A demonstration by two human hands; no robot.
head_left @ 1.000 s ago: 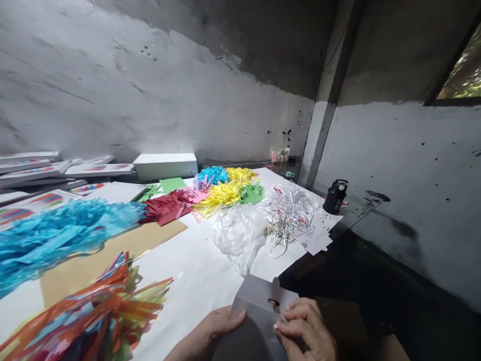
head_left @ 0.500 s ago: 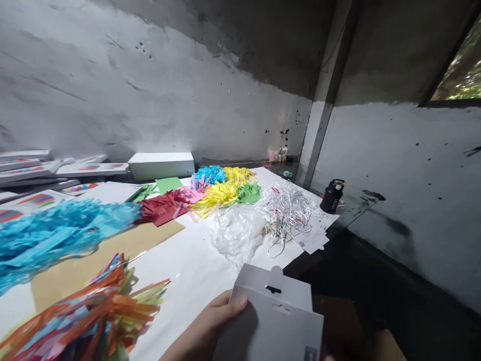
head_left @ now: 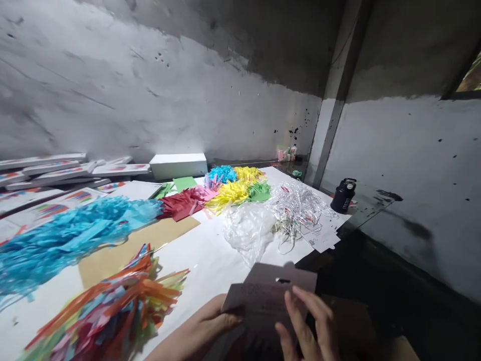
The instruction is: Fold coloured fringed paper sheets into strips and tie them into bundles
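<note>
while the left hand [head_left: 212, 321] grips the carton [head_left: 257, 303] at lower centre, the right hand [head_left: 311, 328] spreads loose fingers before it; flap handling seems underway, next calling for steadiness.

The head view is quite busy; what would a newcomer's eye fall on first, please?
Probably the multicoloured bundle of strips at lower left, with a bright blue heap behind it. Next perhaps come the left hand holding a shadowed box at bottom centre and the black bottle at right.
</note>
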